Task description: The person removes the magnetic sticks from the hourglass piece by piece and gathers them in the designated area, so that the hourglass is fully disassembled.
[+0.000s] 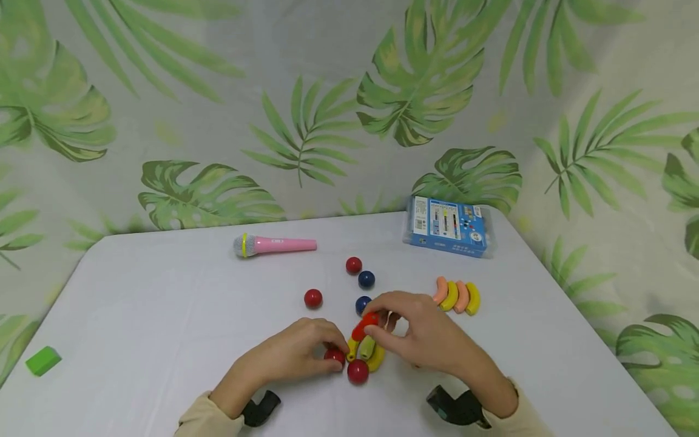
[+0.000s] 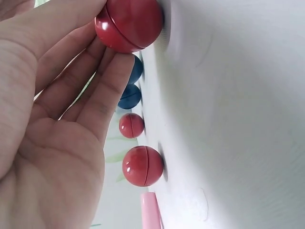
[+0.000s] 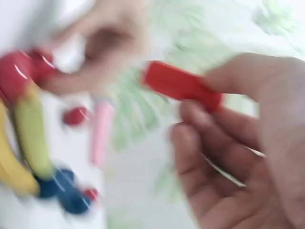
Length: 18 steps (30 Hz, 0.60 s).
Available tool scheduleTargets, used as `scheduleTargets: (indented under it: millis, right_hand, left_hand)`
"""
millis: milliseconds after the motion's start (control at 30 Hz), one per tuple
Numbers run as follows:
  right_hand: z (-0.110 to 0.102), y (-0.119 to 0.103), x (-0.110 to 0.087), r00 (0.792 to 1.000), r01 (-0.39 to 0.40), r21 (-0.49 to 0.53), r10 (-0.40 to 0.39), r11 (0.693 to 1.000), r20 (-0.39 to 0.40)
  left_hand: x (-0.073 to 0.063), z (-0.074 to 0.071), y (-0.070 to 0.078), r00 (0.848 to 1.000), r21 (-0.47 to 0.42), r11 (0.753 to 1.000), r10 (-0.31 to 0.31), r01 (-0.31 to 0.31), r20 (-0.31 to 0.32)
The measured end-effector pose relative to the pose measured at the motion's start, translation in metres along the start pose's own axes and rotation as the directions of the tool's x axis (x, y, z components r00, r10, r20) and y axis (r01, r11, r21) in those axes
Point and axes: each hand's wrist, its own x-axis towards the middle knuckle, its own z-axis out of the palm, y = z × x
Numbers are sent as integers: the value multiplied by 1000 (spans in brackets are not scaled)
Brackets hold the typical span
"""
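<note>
My left hand (image 1: 292, 352) holds a red ball (image 1: 334, 358) between thumb and fingertips, low over the white table; the left wrist view shows that ball (image 2: 131, 24) at the fingertips. Raised off the table, my right hand (image 1: 423, 331) pinches a short red rod-like piece (image 3: 176, 83) between thumb and fingers. Below it lie curved yellow pieces (image 1: 377, 359) and a pale green one (image 1: 367, 347), packed side by side. A second red ball (image 1: 357, 371) sits at their near end. Behind them is a blue ball (image 1: 363, 304), partly covered by the right hand.
Farther back lie two red balls (image 1: 313, 298) and another blue ball (image 1: 366, 279). Curved pink and yellow pieces (image 1: 461, 296) line up on the right. A pink microphone (image 1: 284, 244) and a blue box (image 1: 448, 226) lie toward the back; a green block (image 1: 43, 361) is far left.
</note>
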Motion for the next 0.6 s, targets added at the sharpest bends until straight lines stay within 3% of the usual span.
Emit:
scheduleTargets:
  millis: [167,267,433,600]
  right_hand:
    - [-38,21,-17,990,-141,-117,139,983,-22]
    - [-53,36,-29,972,-235,-161,235,958,-19]
    - [-63,61,-50,940,-330,-210,340,920,13]
    - [-61,82,-63,897,-395,-213,425,894,119]
  left_hand:
    - [1,2,-3,1000,-26,1000,-9,10,4]
    - [1,2,-3,1000,-30,999,-13,13,7]
    - [1,2,-2,1000,-19,1000,3,-3,7]
    - [0,1,-2,1000,-18,1000,9,-9,-3]
